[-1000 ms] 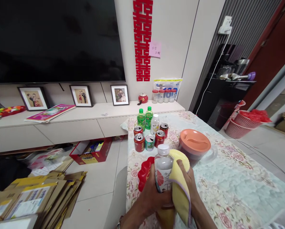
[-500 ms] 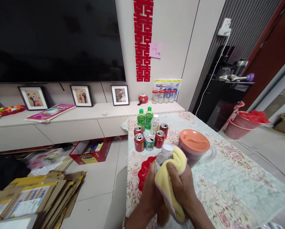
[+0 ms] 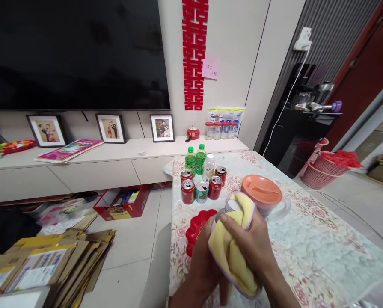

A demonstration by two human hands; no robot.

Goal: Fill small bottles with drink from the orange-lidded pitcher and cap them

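Low over the near end of the table, my left hand [image 3: 202, 261] is closed around a clear plastic bottle [image 3: 218, 216] with a white cap. My right hand [image 3: 257, 239] grips a yellow cloth [image 3: 228, 248] with purple edging and presses it round the bottle's upper part. The cloth covers most of the bottle and part of the cap. Beneath and beside my left hand lies a red scalloped dish [image 3: 194, 235]. Just past my right hand stands a pitcher with an orange lid [image 3: 262, 190].
Several drink cans [image 3: 188, 192] stand ahead on the flowered tablecloth [image 3: 294, 248]. Behind them are two green bottles [image 3: 190, 162] and a clear bottle [image 3: 208, 169]. Flattened cardboard [image 3: 82, 265] and a red box [image 3: 123, 209] lie on the floor at left. Pink baskets [image 3: 322, 173] stand right.
The bottle's top has tilted to the right, and the cloth has moved up over part of the cap. My right hand has shifted slightly right with it.
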